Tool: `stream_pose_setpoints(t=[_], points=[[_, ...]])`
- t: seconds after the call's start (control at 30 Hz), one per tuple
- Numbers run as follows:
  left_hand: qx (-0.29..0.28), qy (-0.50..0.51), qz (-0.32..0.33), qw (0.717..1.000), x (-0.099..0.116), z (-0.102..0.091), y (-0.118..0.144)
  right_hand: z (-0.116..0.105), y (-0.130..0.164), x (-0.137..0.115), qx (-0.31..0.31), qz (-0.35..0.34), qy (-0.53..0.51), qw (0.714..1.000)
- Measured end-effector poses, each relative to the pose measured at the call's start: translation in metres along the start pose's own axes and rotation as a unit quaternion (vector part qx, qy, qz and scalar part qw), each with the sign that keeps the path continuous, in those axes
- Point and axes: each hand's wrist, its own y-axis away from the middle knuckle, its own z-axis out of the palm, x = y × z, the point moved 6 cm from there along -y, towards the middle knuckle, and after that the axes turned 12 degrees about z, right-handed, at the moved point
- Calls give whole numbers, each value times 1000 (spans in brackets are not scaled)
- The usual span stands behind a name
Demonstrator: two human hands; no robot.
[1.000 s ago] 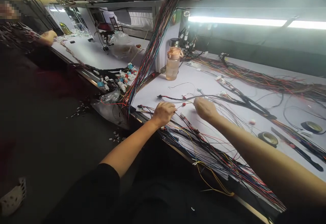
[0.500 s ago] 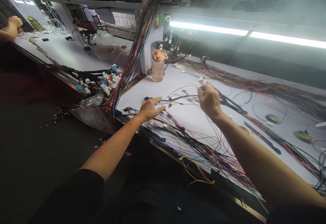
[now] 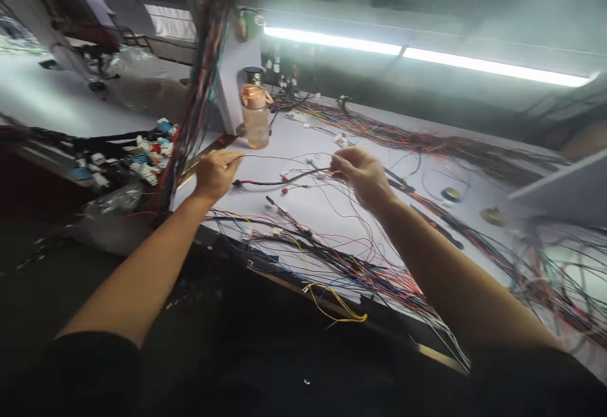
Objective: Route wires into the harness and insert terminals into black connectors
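Observation:
My left hand [image 3: 215,175] is closed in a pinch on the end of a thin dark wire [image 3: 284,157]. The wire stretches across to my right hand [image 3: 363,174], whose fingers are closed around a wire harness. From those fingers a black-sleeved branch [image 3: 279,182] of the harness runs left and down, ending in a small dark connector. Below my right hand, loose thin wires hang onto the white bench [image 3: 327,205]. A red connector [image 3: 284,191] and a teal connector [image 3: 310,162] lie between the hands. The exact grip inside my right hand is hidden.
Bundled wires [image 3: 351,262] lie along the bench's front edge. A water bottle [image 3: 256,117] stands by the post, near a hanging wire bundle [image 3: 199,95]. Connectors [image 3: 147,158] are heaped at left. Tape rolls [image 3: 450,194] and more wires [image 3: 417,139] lie right and behind.
My left hand has moved left and closed on the thin wire, which is now drawn out between the hands. My right hand keeps its hold on the harness. The view has swung right.

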Motion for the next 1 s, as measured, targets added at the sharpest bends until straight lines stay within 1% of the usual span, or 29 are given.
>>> stream_pose_setpoints(t=[0.07,0.17,0.2,0.23,0.27,0.3,0.37,0.43,0.5,0.53,0.6,0.63,0.7,0.77,0.8,0.83,0.9,0.93,0.97,1.0], points=[[-20,10,-21,1000,-12,2,11,8,-3,-11,-31,18,-45,998],[-17,10,-61,998,-22,0,18,27,-7,-31,-85,18,-45,995],[-13,26,-77,997,-22,-2,17,34,-8,-37,-105,17,-36,994],[-8,65,-111,992,-23,-4,15,43,-9,-43,-126,17,-26,992],[-1,120,-155,981,-24,-6,13,52,-9,-47,-147,15,-14,989],[5,182,-205,962,-23,-7,11,61,-10,-50,-166,10,-2,986],[7,308,-294,904,-14,-8,7,78,-11,-54,-187,-8,29,982],[-5,400,-354,845,2,-10,1,96,-13,-51,-212,-28,78,974],[-5,460,-387,799,19,-17,-4,112,-14,-42,-231,-40,139,962],[7,478,-396,784,25,-22,-5,117,-15,-37,-232,-38,168,957],[45,498,-401,767,30,-30,-7,120,-17,-27,-215,-29,204,955],[60,503,-401,763,29,-33,-7,118,-16,-25,-212,-26,205,955],[73,494,-404,766,21,-33,-2,110,-11,-23,-227,-29,182,956],[77,466,-415,777,6,-30,8,92,-2,-21,-242,-42,144,959],[80,449,-414,788,-1,-29,13,78,3,-19,-234,-48,132,962],[79,432,-407,801,-8,-28,18,61,8,-15,-214,-54,129,967],[55,410,-377,829,-16,-27,25,25,20,0,-141,-64,178,972],[35,400,-358,843,-18,-27,27,8,27,11,-109,-50,217,969],[17,387,-342,856,-19,-29,29,-5,36,26,-97,-17,252,963],[5,371,-329,868,-20,-32,31,-16,46,42,-104,27,279,954]])
